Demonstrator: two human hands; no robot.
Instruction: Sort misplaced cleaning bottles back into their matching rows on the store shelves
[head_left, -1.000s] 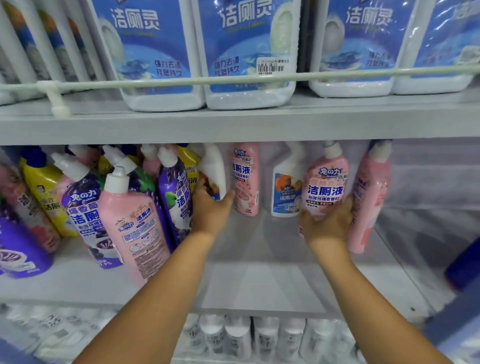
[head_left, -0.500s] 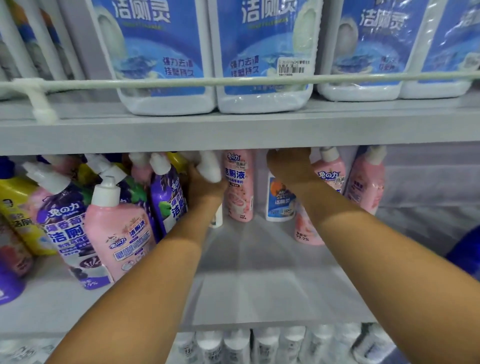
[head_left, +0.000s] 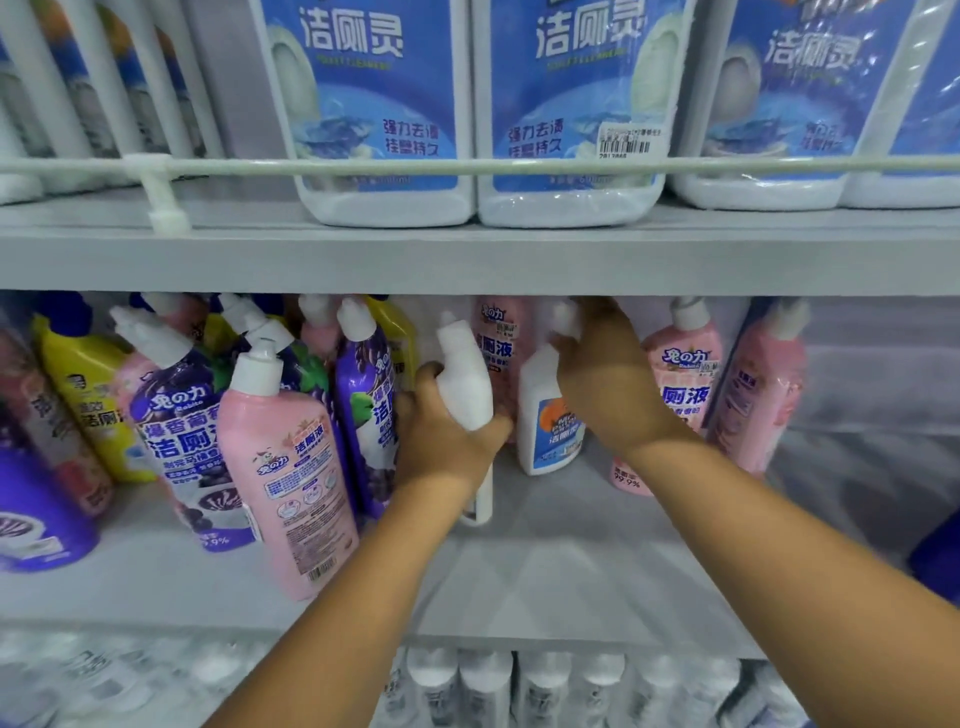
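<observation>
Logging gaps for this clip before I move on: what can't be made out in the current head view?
- Right hand: its fingertips and the neck of the white bottle with the blue label are motion-blurred, so the grip is unclear.
- White bottle in the left hand: its label faces away, so the product is unreadable.
- Bottom-shelf white bottles: blurred, cut by the frame edge.
- Top-shelf blue-label jugs: caps cut off above.

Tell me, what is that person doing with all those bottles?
A person is tidying a store shelf. Their left hand grips a plain white bottle between the purple and pink ones. Their right hand holds the top of a white bottle with a blue label. Both bottles seem to be in the wrong row.
</observation>
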